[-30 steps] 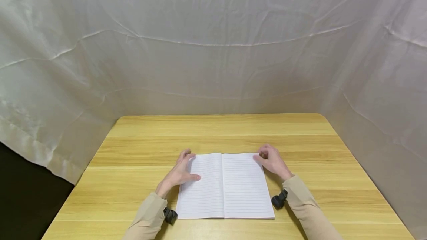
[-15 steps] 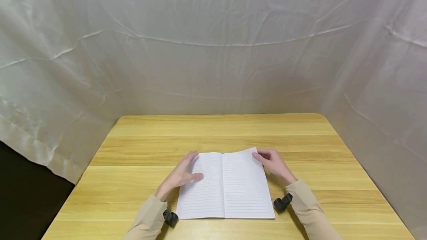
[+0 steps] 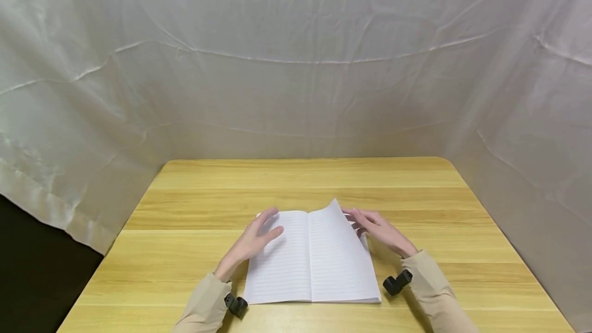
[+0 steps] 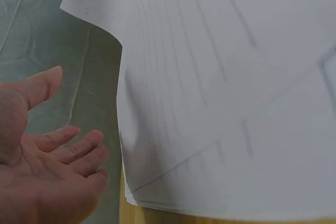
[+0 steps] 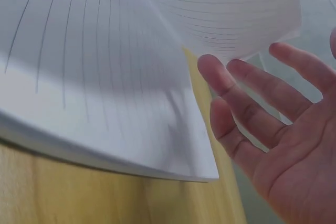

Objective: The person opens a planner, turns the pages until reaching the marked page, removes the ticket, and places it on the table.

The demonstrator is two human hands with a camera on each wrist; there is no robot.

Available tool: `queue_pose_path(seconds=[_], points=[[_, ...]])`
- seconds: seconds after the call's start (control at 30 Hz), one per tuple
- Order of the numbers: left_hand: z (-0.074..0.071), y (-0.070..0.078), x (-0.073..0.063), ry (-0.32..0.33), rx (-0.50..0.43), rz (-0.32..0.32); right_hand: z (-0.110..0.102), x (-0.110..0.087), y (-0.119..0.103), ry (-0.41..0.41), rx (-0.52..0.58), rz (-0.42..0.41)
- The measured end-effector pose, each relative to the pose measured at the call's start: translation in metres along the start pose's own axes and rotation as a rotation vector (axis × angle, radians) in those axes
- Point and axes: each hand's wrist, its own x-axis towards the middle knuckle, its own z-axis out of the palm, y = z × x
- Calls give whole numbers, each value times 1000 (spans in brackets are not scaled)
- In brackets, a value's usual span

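From my remote seat I've got the notebook (image 3: pixel 277 276) spread flat on the worktop (image 3: pixel 194 199), square between both hands, presumably so either page is within reach. The right hand (image 3: pixel 379 230) has its fingers extended beneath a lifted leaf (image 3: pixel 333 235), its grip loose, no pinch that I can see; those fingertips seem to be what props the curling corner up. And over the left page, here's the left hand (image 3: pixel 252 240), fingers apart, grip holding nothing, perhaps poised there to steady that side.
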Motion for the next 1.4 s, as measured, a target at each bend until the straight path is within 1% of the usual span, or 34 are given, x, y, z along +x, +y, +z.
queue_pose_path(seconds=[0.13, 0.27, 0.47, 0.57, 0.7, 0.87, 0.97, 1.07, 1.17, 1.27, 1.4], points=[[0, -1, 2, -22, -91, 23, 2, 1, -4, -43, -5, -28], [0, 0, 3, -48, -173, 44, 6, 2, -7, -64, -19, -45], [3, 6, 2, -63, -237, 90, 13, 4, -12, -86, -71, -75], [5, 10, 1, -71, -244, 107, 17, 6, -13, -98, -126, -108], [8, 16, 1, -85, -242, 115, 22, 7, -15, -108, -170, -105], [11, 20, 2, -139, -266, 122, 29, 8, -18, -116, -172, -64], [12, 22, 3, -169, -276, 139, 31, 10, -18, -124, -170, -66], [14, 24, 3, -185, -284, 161, 34, 13, -18, -136, -169, -84], [15, 25, 4, -190, -292, 179, 36, 14, -18, -146, -167, -96], [16, 25, 3, -187, -290, 183, 38, 14, -19, -156, -151, -90], [18, 24, 3, -162, -233, 168, 40, 14, -21, -161, -135, -65]])
